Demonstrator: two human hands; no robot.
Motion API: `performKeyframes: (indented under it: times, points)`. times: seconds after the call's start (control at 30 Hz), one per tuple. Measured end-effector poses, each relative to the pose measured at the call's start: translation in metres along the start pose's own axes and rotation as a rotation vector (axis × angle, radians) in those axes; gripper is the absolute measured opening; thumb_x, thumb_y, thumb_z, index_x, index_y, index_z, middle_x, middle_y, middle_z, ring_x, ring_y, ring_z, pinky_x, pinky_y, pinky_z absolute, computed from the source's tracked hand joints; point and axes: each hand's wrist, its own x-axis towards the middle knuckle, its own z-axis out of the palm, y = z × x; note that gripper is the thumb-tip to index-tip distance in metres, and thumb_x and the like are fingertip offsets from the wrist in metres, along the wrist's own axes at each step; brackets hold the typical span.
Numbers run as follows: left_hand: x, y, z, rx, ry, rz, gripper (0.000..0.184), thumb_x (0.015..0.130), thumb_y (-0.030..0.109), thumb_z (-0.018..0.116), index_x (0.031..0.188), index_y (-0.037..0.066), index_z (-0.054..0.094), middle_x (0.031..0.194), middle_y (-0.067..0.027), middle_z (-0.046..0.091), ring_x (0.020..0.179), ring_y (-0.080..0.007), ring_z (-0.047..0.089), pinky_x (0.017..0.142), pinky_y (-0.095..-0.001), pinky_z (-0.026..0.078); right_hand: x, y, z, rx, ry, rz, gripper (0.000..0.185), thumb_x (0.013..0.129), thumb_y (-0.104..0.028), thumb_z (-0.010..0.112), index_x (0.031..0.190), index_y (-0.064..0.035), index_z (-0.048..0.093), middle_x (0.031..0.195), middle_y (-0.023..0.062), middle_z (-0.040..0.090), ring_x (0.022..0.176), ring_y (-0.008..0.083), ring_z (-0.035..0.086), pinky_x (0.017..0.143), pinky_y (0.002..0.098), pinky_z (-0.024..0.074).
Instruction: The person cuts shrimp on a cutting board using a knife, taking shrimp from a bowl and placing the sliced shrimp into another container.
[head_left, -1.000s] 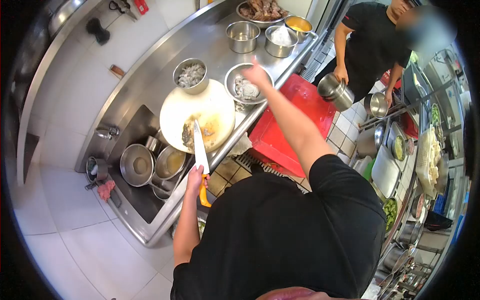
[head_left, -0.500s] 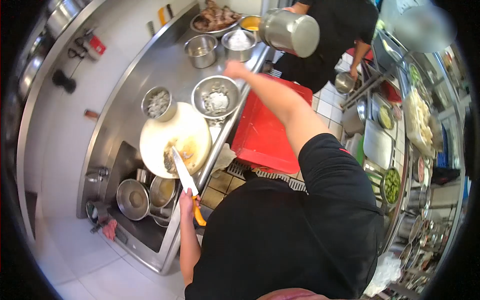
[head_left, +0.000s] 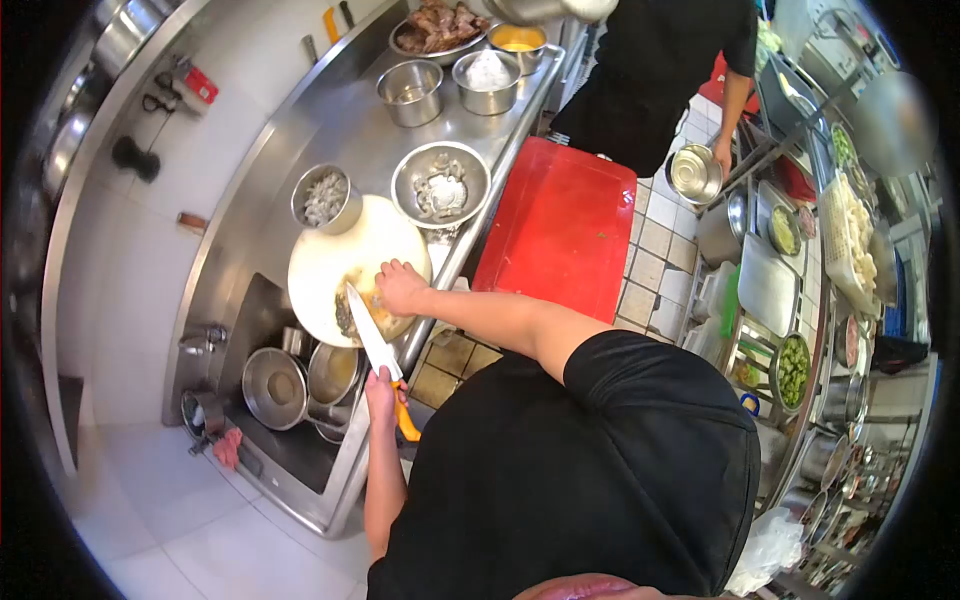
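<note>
My left hand (head_left: 381, 395) is wrapped round the knife (head_left: 373, 334) where blade and orange handle meet, its tip resting on the round white cutting board (head_left: 320, 255). Dark scraps (head_left: 345, 312) lie beside the blade. On the board's right part rests my right hand (head_left: 402, 288), fingers apart; what is under its palm is hidden. A steel pot of greyish pieces (head_left: 325, 199) stands at the board's upper edge. Right of it, a steel bowl (head_left: 440, 186) holds similar pieces with white powder on them.
Behind stand an empty-looking pot (head_left: 410, 93), a pot of white powder (head_left: 487, 82), a yellow-filled pot (head_left: 517, 39) and a meat bowl (head_left: 437, 30). Pans (head_left: 275, 389) sit in the sink at left. A red bin (head_left: 557, 235) and a co-worker (head_left: 655, 80) holding steel pots are at right.
My right hand has come back from above the bowl and pots down onto the cutting board. The knife stays in my left hand. The co-worker's large pot has moved up toward the frame's top edge.
</note>
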Motion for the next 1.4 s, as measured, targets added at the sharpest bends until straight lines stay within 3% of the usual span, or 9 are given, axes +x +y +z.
performKeyframes:
  times: [0.13, 0.23, 0.3, 0.33, 0.5, 0.67, 0.73, 0.97, 1.4]
  points:
    - [0.004, -0.005, 0.004, -0.139, -0.005, -0.020, 0.027, 0.106, 0.037, 0.040, 0.103, 0.012, 0.048, 0.067, -0.0071, 0.057, 0.042, -0.0143, 0.046, 0.037, -0.0309, 0.041, 0.011, 0.001, 0.015, 0.002, -0.042, -0.075, 0.037, 0.076, -0.020, 0.070, 0.105, 0.0030, 0.065, 0.113, 0.0208, 0.062, 0.110, 0.0357, 0.058, 0.095, 0.0467, 0.0489]
    - [0.014, -0.022, 0.001, -0.212, 0.004, -0.004, 0.027, 0.106, 0.035, 0.039, 0.104, 0.011, 0.050, 0.062, -0.0077, 0.055, 0.040, -0.0148, 0.045, 0.036, -0.0312, 0.039, 0.022, 0.014, 0.038, 0.267, 0.143, -0.363, 0.028, 0.070, -0.014, 0.066, 0.095, -0.0013, 0.068, 0.097, 0.0218, 0.065, 0.096, 0.0409, 0.060, 0.088, 0.0471, 0.0491]
    - [0.002, -0.010, 0.006, -0.177, 0.034, -0.004, 0.029, 0.106, 0.037, 0.042, 0.102, 0.010, 0.050, 0.062, -0.0068, 0.056, 0.040, -0.0143, 0.046, 0.036, -0.0308, 0.040, 0.024, 0.014, 0.039, 0.285, 0.129, -0.295, 0.019, 0.075, -0.011, 0.066, 0.091, -0.0010, 0.069, 0.093, 0.0212, 0.068, 0.093, 0.0406, 0.062, 0.087, 0.0475, 0.0494]
    - [-0.003, -0.012, 0.005, -0.201, 0.063, -0.010, 0.029, 0.105, 0.038, 0.043, 0.102, 0.010, 0.051, 0.063, -0.0065, 0.057, 0.040, -0.0141, 0.046, 0.036, -0.0305, 0.040, 0.021, 0.003, 0.025, 0.398, 0.014, -0.137, 0.016, 0.078, -0.010, 0.065, 0.091, -0.0010, 0.068, 0.096, 0.0221, 0.069, 0.095, 0.0399, 0.064, 0.088, 0.0465, 0.0505]
    - [-0.004, -0.007, 0.002, -0.203, -0.015, -0.028, 0.030, 0.105, 0.040, 0.046, 0.101, 0.010, 0.051, 0.063, -0.0064, 0.058, 0.039, -0.0137, 0.046, 0.036, -0.0297, 0.040, 0.006, 0.000, 0.006, 0.205, 0.040, -0.122, 0.022, 0.080, -0.009, 0.064, 0.099, 0.0019, 0.068, 0.100, 0.0223, 0.069, 0.096, 0.0388, 0.065, 0.092, 0.0438, 0.0516]
    - [-0.008, 0.001, -0.002, -0.143, -0.054, -0.067, 0.031, 0.105, 0.041, 0.046, 0.103, 0.011, 0.050, 0.063, -0.0063, 0.058, 0.039, -0.0130, 0.045, 0.037, -0.0300, 0.040, 0.003, 0.004, -0.001, 0.250, -0.002, -0.107, 0.023, 0.080, -0.009, 0.063, 0.102, -0.0026, 0.069, 0.100, 0.0223, 0.068, 0.097, 0.0389, 0.064, 0.092, 0.0446, 0.0513]
    - [-0.009, 0.006, -0.002, -0.123, -0.104, -0.081, 0.032, 0.105, 0.042, 0.047, 0.105, 0.011, 0.049, 0.063, -0.0058, 0.058, 0.039, -0.0127, 0.044, 0.038, -0.0309, 0.040, 0.003, 0.004, 0.001, 0.255, 0.032, -0.116, 0.025, 0.079, -0.010, 0.062, 0.102, -0.0063, 0.071, 0.092, 0.0176, 0.067, 0.089, 0.0354, 0.065, 0.084, 0.0436, 0.0526]
    - [0.008, 0.003, 0.000, -0.133, -0.144, -0.093, 0.033, 0.104, 0.043, 0.048, 0.108, 0.011, 0.049, 0.063, -0.0056, 0.059, 0.039, -0.0125, 0.044, 0.038, -0.0318, 0.041, 0.003, 0.006, 0.005, 0.205, 0.041, -0.156, 0.028, 0.080, -0.011, 0.060, 0.104, -0.0072, 0.073, 0.093, 0.0169, 0.067, 0.092, 0.0347, 0.065, 0.084, 0.0437, 0.0525]
    - [0.014, -0.004, 0.001, -0.188, -0.157, -0.110, 0.029, 0.105, 0.041, 0.046, 0.101, 0.013, 0.052, 0.062, -0.0069, 0.059, 0.037, -0.0142, 0.044, 0.036, -0.0316, 0.039, 0.004, 0.003, 0.007, 0.218, 0.020, -0.114, 0.032, 0.077, -0.008, 0.057, 0.105, -0.0061, 0.072, 0.104, 0.0235, 0.068, 0.100, 0.0403, 0.065, 0.093, 0.0461, 0.0514]
